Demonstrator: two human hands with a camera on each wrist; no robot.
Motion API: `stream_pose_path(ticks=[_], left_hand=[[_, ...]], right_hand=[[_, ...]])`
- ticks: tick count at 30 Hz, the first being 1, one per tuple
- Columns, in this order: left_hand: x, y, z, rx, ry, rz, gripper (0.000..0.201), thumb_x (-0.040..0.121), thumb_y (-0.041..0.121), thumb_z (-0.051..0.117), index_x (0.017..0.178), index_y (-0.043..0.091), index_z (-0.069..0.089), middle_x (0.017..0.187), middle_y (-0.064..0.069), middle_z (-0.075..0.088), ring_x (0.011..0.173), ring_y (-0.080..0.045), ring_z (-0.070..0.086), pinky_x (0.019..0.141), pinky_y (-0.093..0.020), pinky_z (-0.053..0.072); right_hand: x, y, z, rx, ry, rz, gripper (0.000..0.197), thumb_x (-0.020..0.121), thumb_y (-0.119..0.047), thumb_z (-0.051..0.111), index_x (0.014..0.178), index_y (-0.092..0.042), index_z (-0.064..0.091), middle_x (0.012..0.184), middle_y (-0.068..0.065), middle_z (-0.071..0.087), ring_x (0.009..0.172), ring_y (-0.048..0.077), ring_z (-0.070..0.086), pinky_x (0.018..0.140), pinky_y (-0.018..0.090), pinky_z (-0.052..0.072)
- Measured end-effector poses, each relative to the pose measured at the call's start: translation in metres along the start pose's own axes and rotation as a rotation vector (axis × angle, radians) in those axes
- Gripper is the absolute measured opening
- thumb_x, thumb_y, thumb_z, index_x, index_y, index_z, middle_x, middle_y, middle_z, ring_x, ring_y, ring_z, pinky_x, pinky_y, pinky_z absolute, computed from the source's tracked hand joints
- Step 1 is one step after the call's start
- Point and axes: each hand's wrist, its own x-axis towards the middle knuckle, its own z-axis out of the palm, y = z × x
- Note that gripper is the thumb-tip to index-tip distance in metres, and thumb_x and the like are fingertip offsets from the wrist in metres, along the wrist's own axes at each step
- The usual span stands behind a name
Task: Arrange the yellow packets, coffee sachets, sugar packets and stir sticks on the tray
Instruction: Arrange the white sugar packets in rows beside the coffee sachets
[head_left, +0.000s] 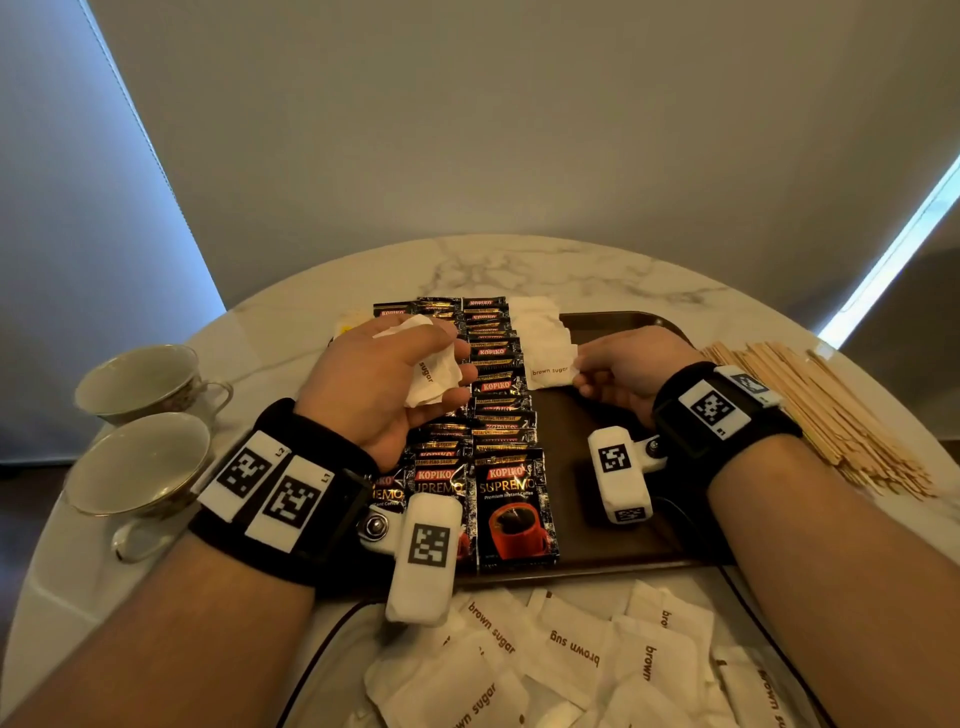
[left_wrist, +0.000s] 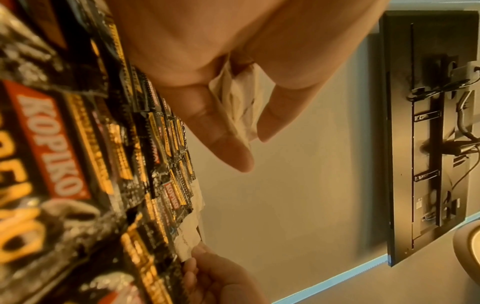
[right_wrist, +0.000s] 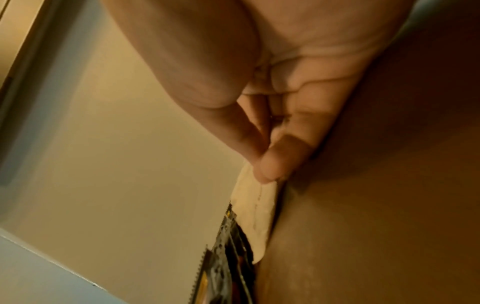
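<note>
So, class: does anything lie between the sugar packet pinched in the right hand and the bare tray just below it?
Nothing visible: the right hand pinches the white paper brown-sugar packet, and the dark brown tray below is bare.

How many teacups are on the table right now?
2, both on the table's left side, outside the tray: one teacup farther back, the other teacup nearer the person, just left of the left wrist. Neither is hidden.

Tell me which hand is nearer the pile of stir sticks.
Right. The right hand is over the tray, just left of the stir sticks; the left hand is farther left, over the coffee sachets.
</note>
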Motion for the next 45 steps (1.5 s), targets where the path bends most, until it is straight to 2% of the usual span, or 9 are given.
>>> stream_pose_path(ticks=[8, 13, 16, 23, 27, 32, 38, 42, 45], left_hand=[[0.001, 0.003, -0.001, 0.011, 0.006, -0.006, 0.003, 0.097, 0.013, 0.068, 0.098, 0.011, 0.066, 0.083, -0.010, 0.074, 0.066, -0.018, 0.074, 0.051, -0.028, 0.059], [0.000, 0.004, 0.000, 0.000, 0.016, -0.019, 0.005, 0.097, 0.013, 0.068, 0.100, 0.011, 0.066, 0.078, -0.008, 0.075, 0.065, -0.018, 0.073, 0.053, -0.028, 0.061], [0.000, 0.004, -0.001, 0.000, 0.021, -0.017, 0.005, 0.097, 0.013, 0.068, 0.100, 0.010, 0.065, 0.077, -0.008, 0.074, 0.064, -0.018, 0.073, 0.051, -0.028, 0.059], [0.000, 0.005, -0.001, -0.006, 0.025, -0.015, 0.006, 0.097, 0.014, 0.067, 0.101, 0.010, 0.065, 0.074, -0.006, 0.074, 0.063, -0.016, 0.073, 0.051, -0.027, 0.059], [0.000, 0.004, 0.000, -0.011, 0.025, -0.009, 0.007, 0.097, 0.013, 0.067, 0.102, 0.009, 0.065, 0.073, -0.005, 0.074, 0.062, -0.016, 0.073, 0.051, -0.027, 0.059], [-0.001, 0.004, 0.000, -0.007, 0.032, -0.014, 0.009, 0.097, 0.014, 0.067, 0.104, 0.010, 0.065, 0.075, -0.006, 0.075, 0.063, -0.016, 0.073, 0.052, -0.028, 0.060], [-0.002, 0.005, 0.001, -0.022, 0.034, -0.019, 0.009, 0.097, 0.013, 0.066, 0.105, 0.008, 0.065, 0.075, -0.006, 0.075, 0.064, -0.017, 0.073, 0.053, -0.028, 0.060], [-0.002, 0.006, 0.000, -0.026, 0.034, -0.026, 0.006, 0.098, 0.014, 0.064, 0.102, 0.009, 0.065, 0.076, -0.006, 0.074, 0.066, -0.017, 0.073, 0.054, -0.028, 0.061], [-0.001, 0.006, 0.000, -0.035, 0.032, -0.032, 0.008, 0.098, 0.013, 0.063, 0.104, 0.008, 0.065, 0.076, -0.006, 0.074, 0.066, -0.017, 0.073, 0.052, -0.027, 0.060]], right_hand=[[-0.009, -0.007, 0.001, -0.006, 0.067, -0.114, 0.012, 0.093, -0.005, 0.068, 0.105, -0.004, 0.070, 0.087, 0.012, 0.067, 0.064, 0.016, 0.061, 0.055, 0.025, 0.054], [-0.015, -0.009, 0.014, -0.017, -0.107, -0.032, 0.015, 0.098, -0.011, 0.064, 0.110, -0.003, 0.067, 0.097, 0.014, 0.071, 0.078, 0.020, 0.070, 0.066, 0.028, 0.056], [-0.010, -0.011, 0.010, 0.058, -0.009, -0.109, 0.017, 0.096, -0.012, 0.066, 0.111, -0.003, 0.068, 0.096, 0.011, 0.070, 0.075, 0.016, 0.068, 0.061, 0.024, 0.054], [-0.007, -0.006, 0.013, 0.269, 0.009, -0.153, 0.046, 0.099, -0.026, 0.060, 0.140, -0.005, 0.055, 0.151, 0.017, 0.051, 0.141, 0.034, 0.047, 0.116, 0.048, 0.039], [-0.009, -0.006, 0.019, 0.319, -0.024, -0.109, 0.048, 0.103, -0.029, 0.055, 0.146, -0.010, 0.050, 0.154, 0.011, 0.049, 0.137, 0.026, 0.050, 0.106, 0.037, 0.044], [-0.008, -0.004, 0.017, 0.349, -0.027, -0.093, 0.052, 0.101, -0.029, 0.057, 0.147, -0.005, 0.049, 0.156, 0.018, 0.043, 0.147, 0.034, 0.038, 0.122, 0.050, 0.029], [-0.014, -0.011, 0.012, 0.374, -0.124, -0.038, 0.051, 0.110, -0.024, 0.035, 0.159, -0.012, 0.029, 0.164, 0.012, 0.032, 0.153, 0.026, 0.027, 0.126, 0.044, 0.019], [-0.010, -0.014, 0.012, 0.364, -0.058, -0.074, 0.057, 0.103, -0.030, 0.053, 0.154, -0.009, 0.040, 0.162, 0.017, 0.036, 0.150, 0.033, 0.033, 0.123, 0.048, 0.027], [-0.009, -0.019, 0.013, 0.390, -0.124, -0.038, 0.055, 0.107, -0.031, 0.044, 0.158, -0.011, 0.033, 0.164, 0.014, 0.031, 0.153, 0.029, 0.027, 0.124, 0.045, 0.021]])
